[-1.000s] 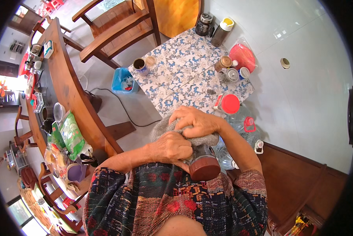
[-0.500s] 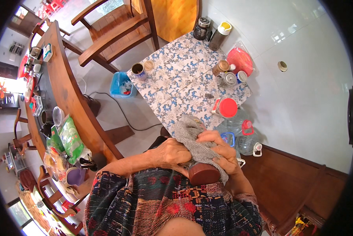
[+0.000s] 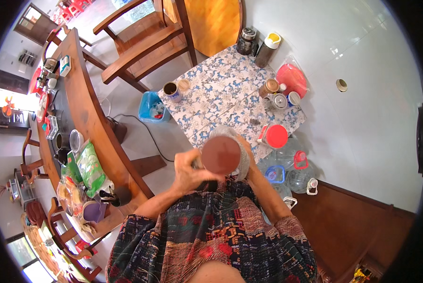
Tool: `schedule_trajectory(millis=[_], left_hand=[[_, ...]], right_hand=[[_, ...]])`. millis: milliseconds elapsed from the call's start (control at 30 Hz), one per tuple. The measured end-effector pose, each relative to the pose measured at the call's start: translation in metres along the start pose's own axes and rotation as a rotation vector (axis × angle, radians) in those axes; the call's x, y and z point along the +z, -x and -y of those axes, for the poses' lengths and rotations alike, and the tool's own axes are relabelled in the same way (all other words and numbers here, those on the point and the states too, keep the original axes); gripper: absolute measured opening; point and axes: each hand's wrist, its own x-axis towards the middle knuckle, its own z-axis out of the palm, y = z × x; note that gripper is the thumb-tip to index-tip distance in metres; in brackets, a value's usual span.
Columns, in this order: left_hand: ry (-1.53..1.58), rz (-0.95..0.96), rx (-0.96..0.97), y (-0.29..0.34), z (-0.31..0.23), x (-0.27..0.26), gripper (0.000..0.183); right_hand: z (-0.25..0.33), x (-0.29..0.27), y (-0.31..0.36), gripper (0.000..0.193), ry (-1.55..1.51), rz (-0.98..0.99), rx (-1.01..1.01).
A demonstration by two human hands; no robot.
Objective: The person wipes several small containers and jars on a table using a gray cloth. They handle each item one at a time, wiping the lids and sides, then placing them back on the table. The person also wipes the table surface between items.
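A container with a round brown lid (image 3: 221,155) is held up in front of my chest, the lid facing upward. Its body is mostly hidden beneath the lid. A grey cloth (image 3: 242,166) shows around its far and right sides. My left hand (image 3: 188,170) grips the left side, thumb just below the lid and fingers curled. Behind the cloth on the right, my right hand (image 3: 247,150) holds the container through it; most of its fingers are hidden.
Ahead is a table with a flowered cover (image 3: 206,106), bearing an open tin (image 3: 172,91), a red-lidded jar (image 3: 275,136), small jars and flasks. Large clear bottles (image 3: 298,177) stand to the right. A blue bin (image 3: 150,107) and wooden counter (image 3: 91,108) lie left.
The container has been raised away from my body and tilted so its brown lid faces up. My left hand has shifted to its left side; my right hand has moved farther behind it.
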Motion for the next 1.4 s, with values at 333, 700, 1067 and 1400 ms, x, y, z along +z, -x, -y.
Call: schedule_trajectory(millis=[333,700,1067,1400], left_hand=[[0.565,-0.155,-0.499,-0.041,0.002,0.025,0.030],[1.030,-0.159,-0.391,-0.069,-0.002,0.012,0.026],[1.123,-0.233,-0.412,-0.056,0.009,0.036,0.018],[0.955,-0.252,-0.436,-0.055,0.023,0.037,0.019]], right_hand=[[0.040,0.067,0.014,0.054,0.927,-0.323,-0.902],[-0.001,0.006,0.002,0.038,0.799,-0.408,-0.714],[0.011,0.036,-0.001,0.035,1.159,-0.194,-1.195],[-0.084,-0.048,-0.044,0.047,1.007,-0.433,-0.485]])
